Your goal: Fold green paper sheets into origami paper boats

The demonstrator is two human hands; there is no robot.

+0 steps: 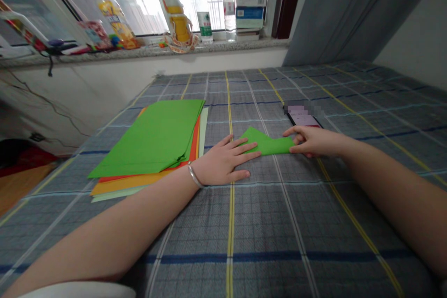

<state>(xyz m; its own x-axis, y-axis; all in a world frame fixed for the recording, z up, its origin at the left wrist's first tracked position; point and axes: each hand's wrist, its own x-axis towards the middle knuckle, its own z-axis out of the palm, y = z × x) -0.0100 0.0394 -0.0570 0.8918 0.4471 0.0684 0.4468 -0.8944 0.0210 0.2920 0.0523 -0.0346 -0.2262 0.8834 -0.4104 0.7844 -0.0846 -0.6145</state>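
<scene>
**Long axis sideways, both ends reached**

A grey plaid cloth (258,223) is overlaid by a layered stack of flat coloured paper sheets (150,135), green uppermost. Right of the stack, the left hand (228,158) is laid flat, fingers apart; farther right, the right hand (310,140) is curled, but whether its grip is clamped cannot be told. Between them, a small folded green paper piece (272,145) is touched at both ends, its length pointed away from the stack.

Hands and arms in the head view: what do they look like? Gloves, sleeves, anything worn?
Left hand: ungloved, with a slim silver-coloured bangle at the wrist. Left arm: bare forearm, with what looks like a pale sleeve edge at the bottom of the picture. Right hand: ungloved, no bangle visible. Right arm: bare forearm. No rings visible.
</scene>
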